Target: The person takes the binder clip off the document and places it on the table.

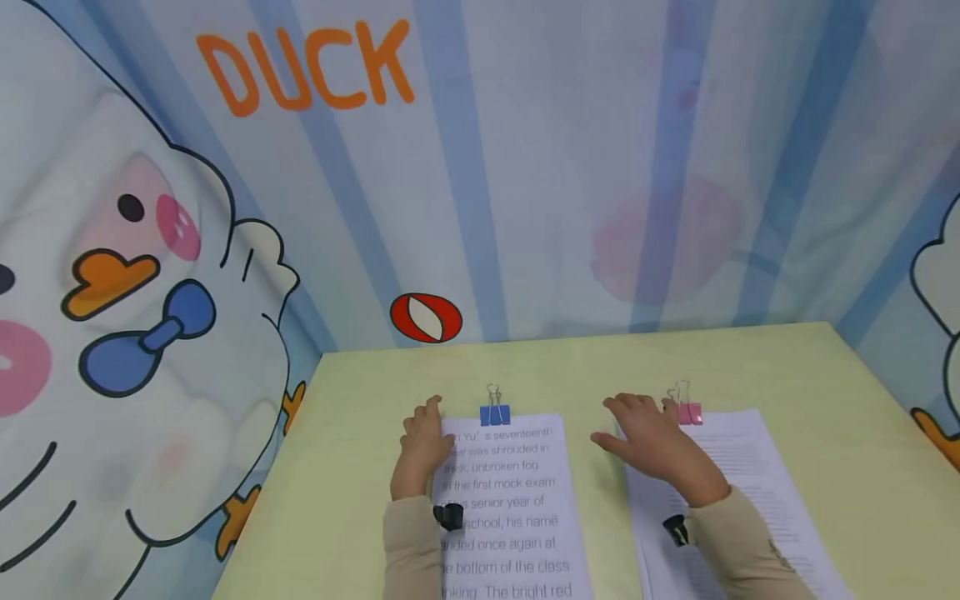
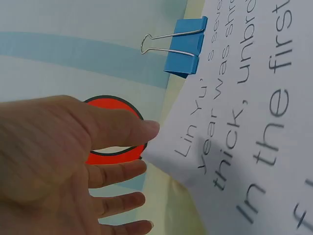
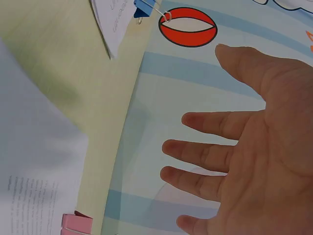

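Observation:
A stack of printed sheets in large type lies at the middle of the table, with a blue binder clip on its top edge. My left hand is at its upper left corner. In the left wrist view the thumb is beside that corner, fingers apart below it; whether they touch the paper is hard to tell. To the right, a second stack in small print carries a pink binder clip. Over its upper left corner hovers my right hand, fingers spread and holding nothing.
Both stacks lie on a pale yellow table. Behind it hangs a striped blue cloth printed with ducks and a red ball. A dark band piece sits at the left wrist, another at the right.

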`<state>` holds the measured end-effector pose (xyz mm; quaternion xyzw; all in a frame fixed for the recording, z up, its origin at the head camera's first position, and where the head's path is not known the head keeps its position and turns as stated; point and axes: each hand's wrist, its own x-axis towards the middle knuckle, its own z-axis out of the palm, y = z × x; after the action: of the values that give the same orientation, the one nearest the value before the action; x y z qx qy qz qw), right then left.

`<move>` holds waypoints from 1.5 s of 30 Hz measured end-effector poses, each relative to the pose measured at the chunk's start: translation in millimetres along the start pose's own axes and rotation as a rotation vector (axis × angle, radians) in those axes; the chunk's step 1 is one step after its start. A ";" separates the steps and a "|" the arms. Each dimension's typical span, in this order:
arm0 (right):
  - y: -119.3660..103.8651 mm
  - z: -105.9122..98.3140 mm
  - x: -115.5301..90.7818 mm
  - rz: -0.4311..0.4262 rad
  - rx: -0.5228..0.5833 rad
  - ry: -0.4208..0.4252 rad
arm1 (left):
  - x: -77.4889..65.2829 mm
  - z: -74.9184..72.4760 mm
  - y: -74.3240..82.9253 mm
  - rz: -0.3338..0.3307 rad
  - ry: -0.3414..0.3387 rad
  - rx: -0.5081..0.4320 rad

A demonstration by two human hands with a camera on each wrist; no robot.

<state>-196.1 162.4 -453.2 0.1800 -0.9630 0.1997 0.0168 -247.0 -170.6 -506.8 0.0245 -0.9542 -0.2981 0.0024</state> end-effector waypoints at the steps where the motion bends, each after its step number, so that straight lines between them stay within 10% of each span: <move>1: -0.6 0.3 0.6 -0.001 0.005 -0.002 | 0.3 2.2 -1.3 -0.007 0.001 -0.003; 45: -40.3 29.3 80.6 -0.048 0.131 -0.048 | 6.3 22.0 -13.8 -0.060 0.065 -0.021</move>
<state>-256.0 89.0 -456.5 0.2087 -0.9434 0.2573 -0.0131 -253.0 -169.7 -532.9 0.0626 -0.9493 -0.3072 0.0246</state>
